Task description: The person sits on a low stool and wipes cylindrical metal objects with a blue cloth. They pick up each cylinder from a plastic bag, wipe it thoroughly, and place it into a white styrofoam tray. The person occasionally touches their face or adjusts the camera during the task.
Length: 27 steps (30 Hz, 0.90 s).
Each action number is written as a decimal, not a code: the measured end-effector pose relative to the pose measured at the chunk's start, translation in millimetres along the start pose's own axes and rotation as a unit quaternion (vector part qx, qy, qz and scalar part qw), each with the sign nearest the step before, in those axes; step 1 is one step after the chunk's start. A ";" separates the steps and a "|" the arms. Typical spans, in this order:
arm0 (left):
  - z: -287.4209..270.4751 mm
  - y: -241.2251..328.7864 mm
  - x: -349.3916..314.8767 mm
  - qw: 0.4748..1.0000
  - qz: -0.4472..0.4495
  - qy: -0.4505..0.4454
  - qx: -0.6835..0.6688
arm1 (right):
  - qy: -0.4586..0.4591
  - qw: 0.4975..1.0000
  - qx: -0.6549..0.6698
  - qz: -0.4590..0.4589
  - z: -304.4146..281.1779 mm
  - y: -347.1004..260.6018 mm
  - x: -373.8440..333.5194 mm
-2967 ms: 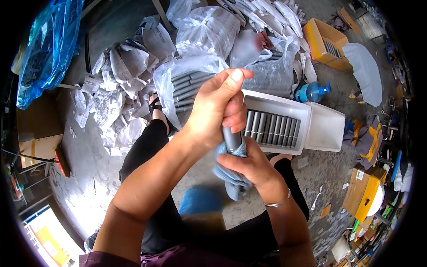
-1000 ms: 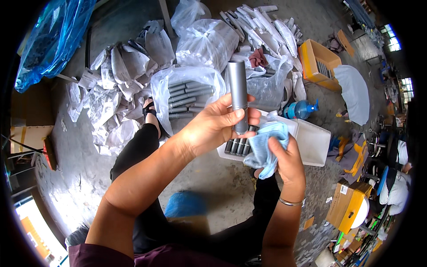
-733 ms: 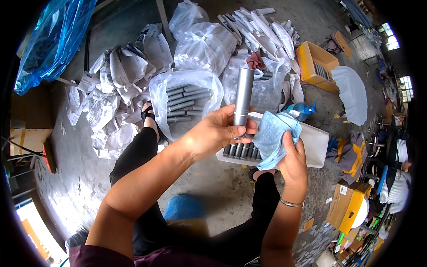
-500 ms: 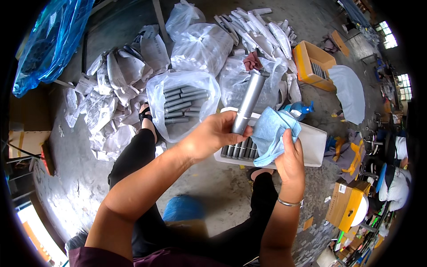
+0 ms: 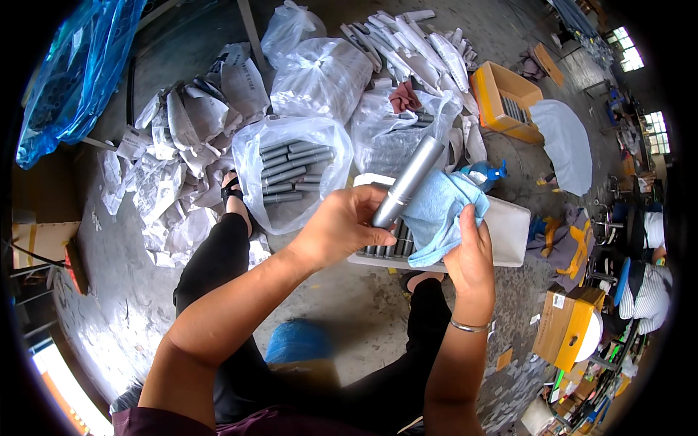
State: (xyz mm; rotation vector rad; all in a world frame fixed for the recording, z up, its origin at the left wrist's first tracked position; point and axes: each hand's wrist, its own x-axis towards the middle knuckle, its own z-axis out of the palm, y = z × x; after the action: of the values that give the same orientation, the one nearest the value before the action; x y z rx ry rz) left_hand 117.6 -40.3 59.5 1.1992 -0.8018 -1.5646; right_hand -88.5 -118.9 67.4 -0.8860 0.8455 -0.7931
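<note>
My left hand (image 5: 340,227) is closed round the lower end of a grey metal tube (image 5: 416,174), which leans up and to the right. In my right hand (image 5: 471,258) is a light blue cloth (image 5: 445,211), pinched between thumb and fingers. Its left part lies against or just behind the tube's side; I cannot tell how firmly it touches. Beneath both hands stands a white tray (image 5: 509,231) with several dark grey tubes (image 5: 392,247) in its left part, partly hidden by the cloth and my left hand.
An open clear plastic bag (image 5: 251,145) of grey tubes stands ahead, left. More bags (image 5: 320,76) and paper-wrapped bundles (image 5: 418,47) lie behind. Crumpled paper (image 5: 185,167) covers the floor left. A blue spray bottle (image 5: 481,174) and yellow box (image 5: 502,120) are right.
The tube has tipped further to the right, and its upper end is lower. The cloth has shifted slightly left with my right hand. Both hands keep their hold.
</note>
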 end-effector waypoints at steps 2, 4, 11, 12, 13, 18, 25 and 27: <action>1.1 1.9 -0.4 1.000 0.003 0.004 0.009 | -0.001 1.000 0.022 0.001 1.0 -1.7 -0.6; 1.8 1.9 -0.7 1.000 0.008 0.010 0.021 | -0.012 0.999 0.039 0.002 2.1 -2.9 -1.4; 10.8 2.6 -5.5 0.990 0.007 0.000 0.141 | -0.039 0.995 0.087 -0.025 5.2 1.1 -0.1; 12.0 -0.1 -6.7 0.990 0.013 -0.010 0.143 | -0.004 0.996 0.087 -0.029 8.4 3.0 0.8; 13.5 -0.6 -6.1 0.994 0.007 -0.034 0.106 | 0.009 0.996 0.086 -0.038 9.2 3.4 3.1; 13.1 -10.1 -5.8 0.986 -0.070 -0.125 -0.088 | 0.021 0.987 0.140 -0.073 4.7 0.2 9.6; 11.1 -9.3 -3.7 0.946 -0.145 -0.149 -0.250 | 0.025 0.978 0.195 -0.073 -2.9 -1.1 11.5; 11.7 -11.7 -4.2 0.955 -0.130 -0.134 -0.232 | 0.021 0.979 0.191 -0.073 -2.1 0.1 10.7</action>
State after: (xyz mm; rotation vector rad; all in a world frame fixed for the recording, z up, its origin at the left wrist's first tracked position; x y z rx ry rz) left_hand 103.1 -33.4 53.7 0.7775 -0.4120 -2.0261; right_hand -85.6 -128.6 63.6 -0.5949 0.6389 -1.0653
